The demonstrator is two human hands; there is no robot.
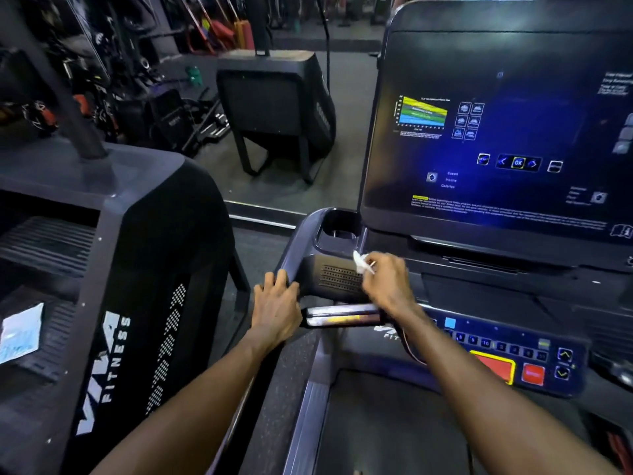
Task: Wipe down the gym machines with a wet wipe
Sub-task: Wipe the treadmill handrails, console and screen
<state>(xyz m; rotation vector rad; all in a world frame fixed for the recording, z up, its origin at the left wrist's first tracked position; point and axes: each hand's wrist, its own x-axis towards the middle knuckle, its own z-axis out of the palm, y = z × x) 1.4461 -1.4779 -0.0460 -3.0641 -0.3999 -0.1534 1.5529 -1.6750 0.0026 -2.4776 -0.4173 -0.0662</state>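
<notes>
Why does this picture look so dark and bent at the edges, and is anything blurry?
Head view: the gym is dim, lit mostly by the blue glow of the treadmill screen; the wide lens bows its frame; the right hand and wet wipe are slightly motion-blurred, the left hand sharper; small screen text is unreadable.

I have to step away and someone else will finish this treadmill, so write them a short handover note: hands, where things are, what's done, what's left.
Left hand: fingers curled over the console's left edge, steadying.
Right hand: pinches the wipe against the speaker grille, just below the cup holder.
Done: cannot tell which surfaces are already wiped.
Left: probably the screen, the button panel, then the neighbouring machine, where a pale packet lies.
</notes>
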